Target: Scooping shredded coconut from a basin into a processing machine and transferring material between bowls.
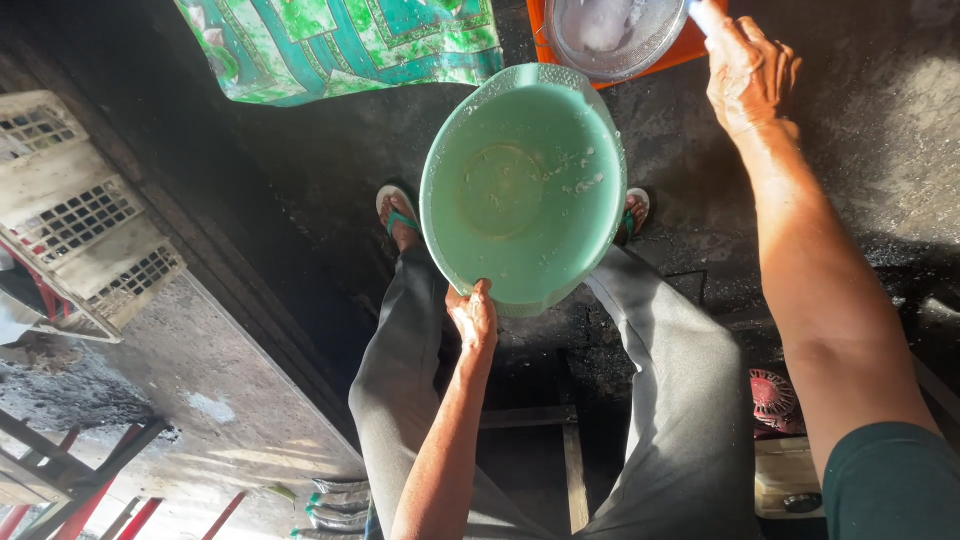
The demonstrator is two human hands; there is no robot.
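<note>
My left hand point(473, 316) grips the near rim of a green plastic basin point(522, 185), held tilted between my knees with its wet, soapy inside facing me. Up at the top right, my right hand point(745, 70) is closed on a small whitish object with a bit of blue, beside a round metal bowl point(612, 35). That bowl sits on an orange tray point(690, 48) and has foam inside. My grey trouser legs and sandalled feet are below the basin.
A patterned green cloth point(340, 45) lies on the dark floor at top left. A pale plastic crate point(75, 210) stands at the left on a concrete ledge. A red device point(775, 400) sits by my right leg. A wooden stool frame shows under me.
</note>
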